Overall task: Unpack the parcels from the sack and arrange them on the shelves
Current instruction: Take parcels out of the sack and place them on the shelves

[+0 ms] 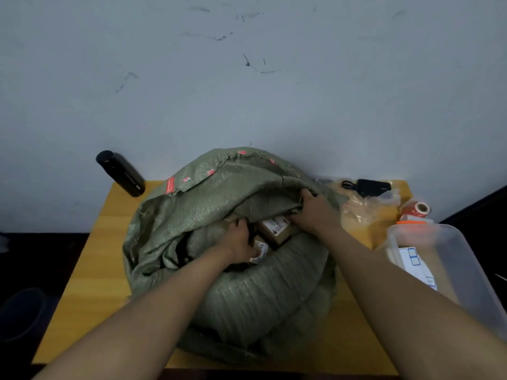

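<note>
At the bench's [90, 270] back left corner stands a black bottle [120, 173]. Mid-bench, the green sack [247, 292] lies open; the left hand [238, 239] curls inside over labelled parcels [275, 229], while the right hand [315, 207] grips the sack's upper lip.

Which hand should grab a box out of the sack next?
Probably the left hand: it is already inside the sack, on the parcels. The right hand grips the sack's edge, holding it open.
</note>
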